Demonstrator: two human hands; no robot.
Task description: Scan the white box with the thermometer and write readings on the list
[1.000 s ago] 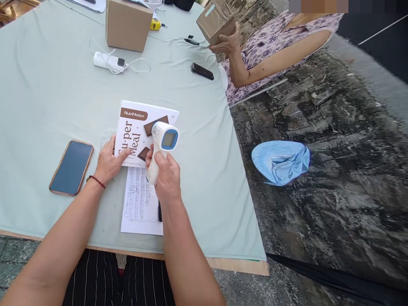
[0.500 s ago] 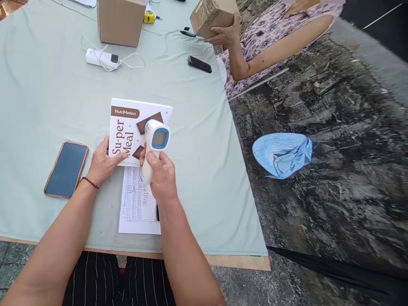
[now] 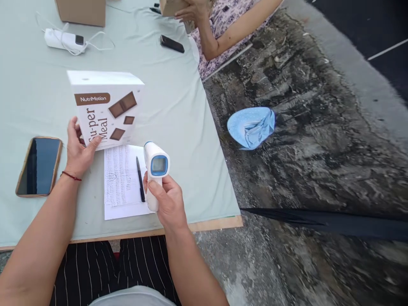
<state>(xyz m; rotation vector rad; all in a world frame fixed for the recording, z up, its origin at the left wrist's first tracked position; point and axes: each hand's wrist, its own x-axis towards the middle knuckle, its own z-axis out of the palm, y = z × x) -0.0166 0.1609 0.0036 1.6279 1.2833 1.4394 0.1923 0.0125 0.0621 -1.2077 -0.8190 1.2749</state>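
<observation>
My left hand (image 3: 79,146) grips the lower left side of a white NutriMotion "Su-per Meal" box (image 3: 124,127), thumb on its front, and the box is tilted so its top side shows. In my right hand (image 3: 167,197) is a white infrared thermometer (image 3: 156,153) with a blue-rimmed screen; my fingers wrap its handle. Below the box lie sheets of written paper (image 3: 119,182), with a black pen (image 3: 140,180) on them. A smartphone (image 3: 38,166) in a brown-edged case rests left of my left hand.
A white device with a cable (image 3: 63,41), a cardboard box (image 3: 81,12) and a black object (image 3: 172,43) are on the cloth-covered table (image 3: 178,114). Across the corner, another person's hand (image 3: 196,10) holds a carton. Right of the table edge is a blue cap-like item (image 3: 251,127).
The NutriMotion box has been tilted up, showing its top. My right hand has drawn the thermometer back from the box, toward me, uncovering the pen. The whole view has shifted.
</observation>
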